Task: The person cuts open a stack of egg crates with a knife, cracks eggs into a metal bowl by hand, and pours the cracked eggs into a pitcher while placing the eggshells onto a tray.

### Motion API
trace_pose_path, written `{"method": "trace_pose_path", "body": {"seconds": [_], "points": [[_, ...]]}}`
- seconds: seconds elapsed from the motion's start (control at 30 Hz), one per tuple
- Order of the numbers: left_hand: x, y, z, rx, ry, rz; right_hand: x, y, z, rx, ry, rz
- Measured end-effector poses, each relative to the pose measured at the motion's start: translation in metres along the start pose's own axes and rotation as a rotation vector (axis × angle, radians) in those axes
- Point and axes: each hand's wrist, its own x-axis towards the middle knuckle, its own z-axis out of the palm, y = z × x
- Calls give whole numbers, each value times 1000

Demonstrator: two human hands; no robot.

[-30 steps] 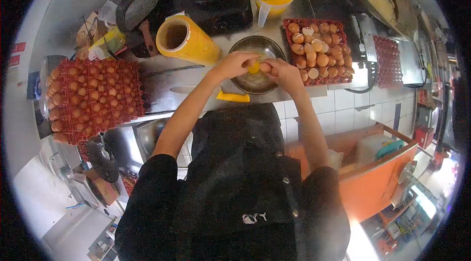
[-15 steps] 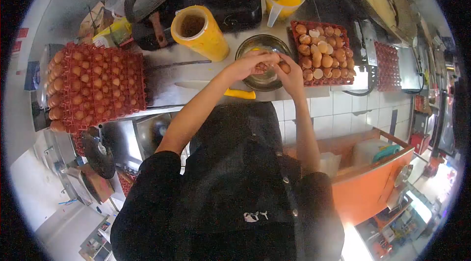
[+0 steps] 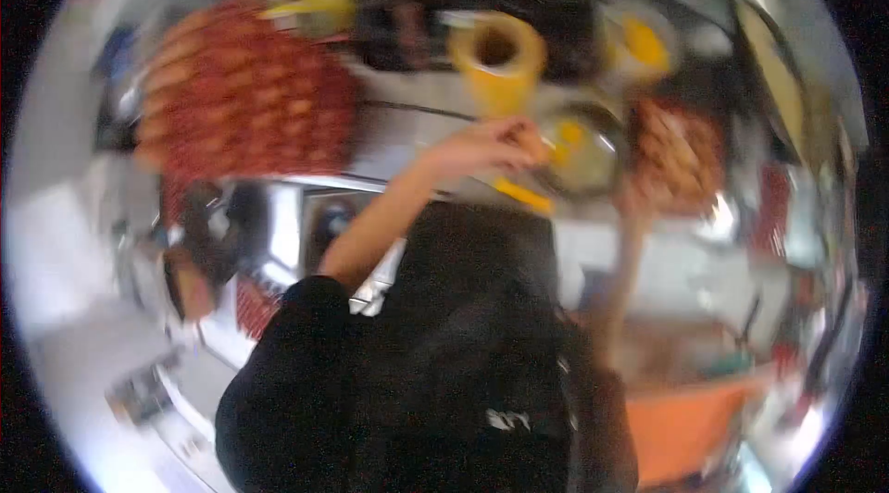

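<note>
My left hand (image 3: 486, 149) is closed at the left rim of a metal bowl (image 3: 593, 186). A brown egg (image 3: 532, 143) shows at its fingertips; blur hides whether it is whole or only shell. Inside the bowl lie yellow yolks (image 3: 567, 138) in clear liquid. My right hand (image 3: 635, 200), badly smeared by motion, is by the lower left edge of a red tray of eggshells (image 3: 681, 155). Its fingers cannot be made out. A knife with a yellow handle (image 3: 524, 195) rests on the counter below my left hand.
Stacked red trays of eggs (image 3: 250, 99) stand on the left. Behind the bowl are a yellow wrap roll (image 3: 500, 76) and a jug of yellow liquid (image 3: 644, 44). Dark pans line the back. An orange cabinet (image 3: 694, 428) is at lower right.
The view has swung, shifting the counter rightward in the picture. My hands, together over the bowl before, have parted: the left to its left rim, the right toward the shell tray. More yolk shows.
</note>
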Motion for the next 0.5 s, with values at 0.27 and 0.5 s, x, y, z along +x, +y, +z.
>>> {"method": "trace_pose_path", "body": {"seconds": [0.27,0.5], "points": [[-263,182,-77,699,975,510,-34,24,-26,185,180,169],[-366,195,-166,1303,1472,-17,-19,41,11,70,222,-37]]}}
